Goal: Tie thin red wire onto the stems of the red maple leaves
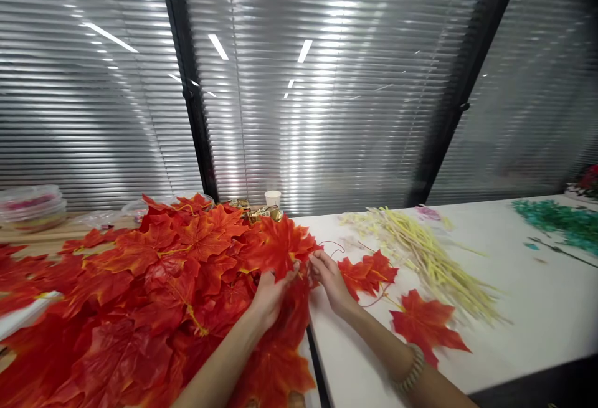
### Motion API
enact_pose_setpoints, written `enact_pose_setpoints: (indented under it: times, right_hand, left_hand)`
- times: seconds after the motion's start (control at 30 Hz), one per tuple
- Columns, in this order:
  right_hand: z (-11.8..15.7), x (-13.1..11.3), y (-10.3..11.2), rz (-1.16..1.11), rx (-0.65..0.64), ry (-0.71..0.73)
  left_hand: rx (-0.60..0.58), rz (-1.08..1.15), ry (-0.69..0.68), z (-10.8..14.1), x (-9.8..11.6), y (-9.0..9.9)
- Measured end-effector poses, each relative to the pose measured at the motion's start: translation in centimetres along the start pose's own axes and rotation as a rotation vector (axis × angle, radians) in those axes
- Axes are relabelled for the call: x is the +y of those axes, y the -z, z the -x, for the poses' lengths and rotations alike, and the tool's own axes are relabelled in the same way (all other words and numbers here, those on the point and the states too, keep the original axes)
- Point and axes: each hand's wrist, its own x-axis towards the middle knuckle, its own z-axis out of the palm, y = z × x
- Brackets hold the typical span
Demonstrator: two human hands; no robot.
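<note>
A large heap of red and orange artificial maple leaves [187,240] covers the left table. At the heap's right edge, my left hand [273,296] has its fingers closed on a red maple leaf [279,243]. Close beside it, my right hand [329,277] is pinched near the leaf's stem; what lies between its fingertips is too small to make out. A thin dark red string curves just behind my right hand. More red leaves [367,271] lie to its right, and a single red leaf [427,321] rests flat near my right forearm.
Yellow stems [434,258] lie bundled on the white table [527,308], with green foliage [560,221] at the far right. A paper cup [273,198] and gold wrappers [265,213] stand behind the heap. Plastic containers [32,208] sit at the back left. Blinds line the back.
</note>
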Motion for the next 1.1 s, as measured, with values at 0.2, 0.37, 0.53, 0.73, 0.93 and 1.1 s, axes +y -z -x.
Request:
enact_pose_setpoints:
  times: [0.2,0.37,0.53,0.73,0.93,1.1]
  right_hand:
    - [-0.5,-0.3,0.7,-0.020,0.106,0.067]
    - [-1.2,-0.4,1.5,-0.056,0.283,0.116]
    - [-2.0,-0.1,2.6,-0.104,0.416,0.125]
    - [-2.5,0.3,3.5,-0.241,0.471,0.052]
    - [-2.5,0.5,3.4,-0.237,0.470,0.010]
    - [-2.2,0.2,3.2,-0.178,0.442,-0.006]
  left_hand:
    - [0.022,0.071,0.106,0.8,1.1,-0.7]
    - [0.104,0.100,0.006,0.6,2.5,-1.1]
    - [0.130,0.154,-0.045,-0.2,2.4,-0.4]
    - [0.095,0.221,-0.085,-0.9,2.3,0.2]
    - [0.047,0.077,-0.147,-1.2,1.5,0.8]
    - [0.020,-0.191,-0.230,-0.2,1.1,-0.1]
